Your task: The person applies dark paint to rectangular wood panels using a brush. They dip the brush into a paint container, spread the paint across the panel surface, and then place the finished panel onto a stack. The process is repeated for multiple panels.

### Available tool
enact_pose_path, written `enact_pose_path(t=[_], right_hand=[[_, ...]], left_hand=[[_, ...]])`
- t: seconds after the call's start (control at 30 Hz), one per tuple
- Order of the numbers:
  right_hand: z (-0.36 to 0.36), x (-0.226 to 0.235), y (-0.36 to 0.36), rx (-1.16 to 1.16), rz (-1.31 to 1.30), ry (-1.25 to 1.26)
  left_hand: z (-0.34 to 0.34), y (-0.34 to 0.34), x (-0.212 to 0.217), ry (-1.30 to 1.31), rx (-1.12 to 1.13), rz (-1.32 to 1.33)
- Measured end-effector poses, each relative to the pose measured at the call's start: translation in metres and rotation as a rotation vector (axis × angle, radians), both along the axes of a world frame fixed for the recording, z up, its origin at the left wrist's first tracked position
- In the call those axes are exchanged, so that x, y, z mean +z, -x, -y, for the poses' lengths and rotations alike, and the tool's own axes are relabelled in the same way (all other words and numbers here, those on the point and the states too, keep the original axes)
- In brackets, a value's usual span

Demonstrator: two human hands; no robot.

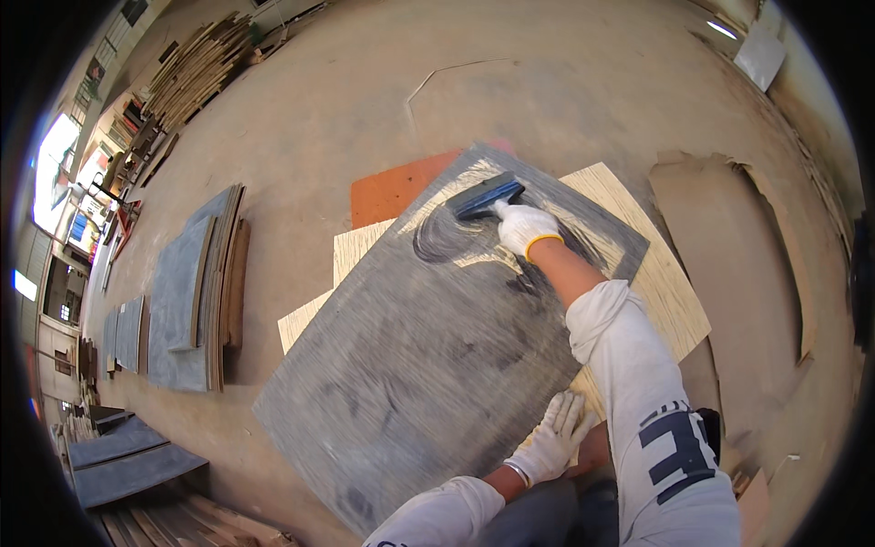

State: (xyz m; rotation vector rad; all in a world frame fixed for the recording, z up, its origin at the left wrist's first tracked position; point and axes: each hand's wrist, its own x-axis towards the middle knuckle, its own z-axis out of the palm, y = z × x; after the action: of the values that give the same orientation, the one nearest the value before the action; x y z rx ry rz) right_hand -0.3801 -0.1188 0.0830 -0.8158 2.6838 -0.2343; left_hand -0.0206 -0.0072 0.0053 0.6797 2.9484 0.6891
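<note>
A large board (pixel 401 356) lies at a slant before me, smeared with dark grey over pale wood grain. Pale streaks show through near its far end. There my right hand (pixel 529 228), in a white glove, is closed around a wide blue tool (pixel 490 195) that looks like a squeegee. Its long edge rests on the board beside a swirl of dark smears. My left hand (pixel 552 439), also gloved, lies with fingers stretched out at the board's near right edge. It holds nothing that I can see.
Beneath the board, pale wood-grain panels (pixel 679 305) and an orange-brown sheet (pixel 383 196) stick out. Grey boards (pixel 178 301) lean in a stack at left. Dark panels (pixel 137 460) lie lower left, with lumber (pixel 200 68) piled far left. Brown cardboard (pixel 743 264) lies at right.
</note>
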Motion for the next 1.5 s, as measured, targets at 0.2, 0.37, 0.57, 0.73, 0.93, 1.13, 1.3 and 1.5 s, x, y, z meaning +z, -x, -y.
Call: enact_pose_path(t=[0.2,0.37,0.57,0.73,0.93,1.13,1.3,1.5], right_hand=[[-0.058,0.035,-0.027,0.135,-0.015,-0.079],[0.010,0.003,0.022,0.003,-0.057,0.033],[0.079,0.002,-0.009,0.400,-0.076,0.128],[0.064,0.019,0.027,0.240,-0.035,-0.013],[0.042,0.046,0.001,0.321,0.006,-0.022],[0.021,0.013,0.066,0.176,-0.047,-0.046],[0.025,0.013,0.081,0.248,-0.008,-0.002],[0.029,-0.009,0.089,0.137,-0.057,0.058]], left_hand=[[0.005,-0.002,0.002,-0.020,0.022,0.052],[0.001,-0.003,-0.004,-0.014,-0.002,-0.002],[0.005,-0.011,-0.011,0.050,0.002,0.099],[0.002,-0.003,-0.008,-0.042,0.012,-0.014],[-0.003,-0.011,-0.024,-0.047,0.072,-0.028],[0.000,-0.002,-0.005,-0.043,0.054,-0.006],[0.002,0.002,0.003,0.019,0.005,0.015],[-0.005,0.004,-0.010,0.021,-0.055,0.029]])
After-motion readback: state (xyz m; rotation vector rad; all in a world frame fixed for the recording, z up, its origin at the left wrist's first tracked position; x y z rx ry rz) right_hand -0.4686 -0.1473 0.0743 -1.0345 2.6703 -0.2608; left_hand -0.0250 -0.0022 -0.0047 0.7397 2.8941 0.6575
